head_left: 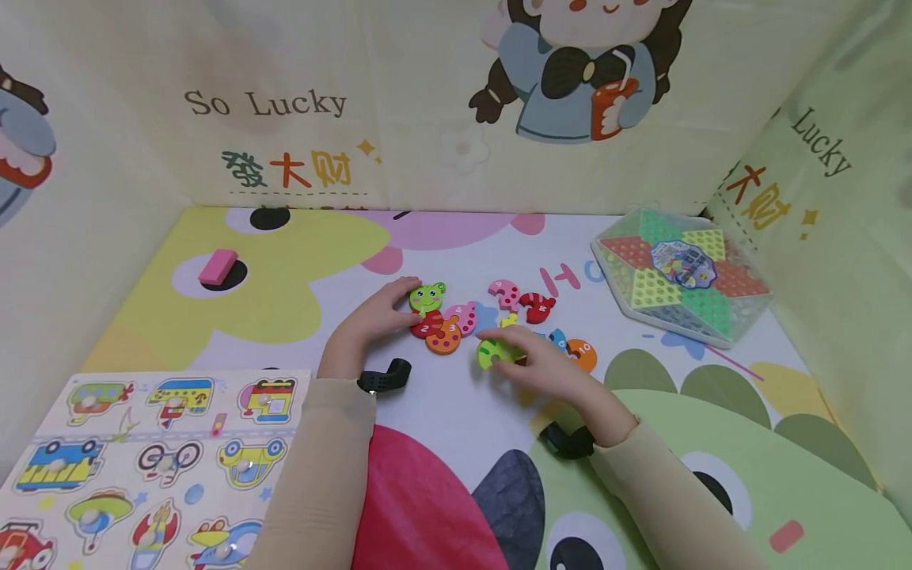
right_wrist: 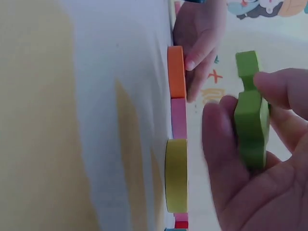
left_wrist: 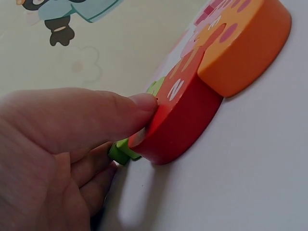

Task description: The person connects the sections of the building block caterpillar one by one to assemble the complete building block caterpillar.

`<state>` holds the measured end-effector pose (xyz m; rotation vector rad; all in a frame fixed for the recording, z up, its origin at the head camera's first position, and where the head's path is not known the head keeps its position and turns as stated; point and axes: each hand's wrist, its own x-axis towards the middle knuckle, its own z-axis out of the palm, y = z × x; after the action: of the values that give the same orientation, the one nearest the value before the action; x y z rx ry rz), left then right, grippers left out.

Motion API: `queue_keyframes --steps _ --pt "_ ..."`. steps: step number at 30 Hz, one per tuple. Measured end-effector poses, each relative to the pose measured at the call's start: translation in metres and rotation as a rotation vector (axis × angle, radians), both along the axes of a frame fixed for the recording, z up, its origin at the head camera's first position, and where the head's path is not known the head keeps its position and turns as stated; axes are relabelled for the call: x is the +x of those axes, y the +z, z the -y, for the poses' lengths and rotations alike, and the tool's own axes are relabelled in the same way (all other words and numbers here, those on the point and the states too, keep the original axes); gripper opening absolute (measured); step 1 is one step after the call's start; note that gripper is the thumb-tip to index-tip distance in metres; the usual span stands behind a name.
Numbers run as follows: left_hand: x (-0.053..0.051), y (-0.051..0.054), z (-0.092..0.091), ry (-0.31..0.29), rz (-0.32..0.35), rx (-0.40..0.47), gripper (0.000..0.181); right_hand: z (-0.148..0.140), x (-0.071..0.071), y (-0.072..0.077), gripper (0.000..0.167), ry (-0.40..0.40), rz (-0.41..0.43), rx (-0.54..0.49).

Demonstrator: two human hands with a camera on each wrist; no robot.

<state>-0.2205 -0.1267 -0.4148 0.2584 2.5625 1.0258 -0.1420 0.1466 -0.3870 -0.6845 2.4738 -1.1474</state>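
My left hand [head_left: 372,318] rests at the left side of a joined row of wooden puzzle pieces. Its thumb touches the red piece marked 2 [left_wrist: 185,120], and its fingers reach beside the green smiling head piece [head_left: 427,296]. Joined to the red piece is an orange piece [head_left: 443,340], with a pink piece [head_left: 466,319] following. In my right hand [head_left: 545,362], thumb and fingers pinch a light green puzzle piece [right_wrist: 251,115], raised off the table. Beyond that hand lie a loose pink piece [head_left: 504,291], a dark red piece [head_left: 536,309] and an orange piece [head_left: 583,356], with blue and yellow ones partly hidden.
A vehicle puzzle board [head_left: 171,427] lies at the front left. Farther back on that side is a pink block [head_left: 218,267]. A clear hexagonal case [head_left: 734,328] with colored triangular boards stands at the back right. Printed cloth walls [head_left: 413,103] enclose the table.
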Motion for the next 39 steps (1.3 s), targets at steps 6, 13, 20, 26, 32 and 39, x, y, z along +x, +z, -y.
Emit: queue_keyframes --steps 6,13,20,26,32,39 --pt "0.000 0.000 0.000 0.000 -0.001 0.009 0.066 0.000 -0.002 -0.002 0.040 -0.051 0.075 -0.039" --pt "-0.001 -0.001 0.000 0.001 -0.004 0.013 0.066 0.000 -0.002 -0.003 0.035 -0.001 0.052 -0.080" --pt "0.000 0.000 0.000 -0.001 -0.008 0.001 0.065 0.000 0.000 -0.001 0.041 0.007 0.025 -0.094" --pt "0.001 0.001 0.000 -0.003 -0.006 0.011 0.065 -0.002 -0.008 0.007 0.050 0.003 0.044 -0.108" --pt "0.001 0.001 0.001 -0.003 -0.007 0.011 0.065 0.002 -0.039 0.027 0.050 -0.065 0.084 -0.091" --pt "0.001 0.001 0.001 -0.004 -0.002 0.021 0.065 0.015 -0.065 0.027 0.049 -0.060 0.068 0.087"
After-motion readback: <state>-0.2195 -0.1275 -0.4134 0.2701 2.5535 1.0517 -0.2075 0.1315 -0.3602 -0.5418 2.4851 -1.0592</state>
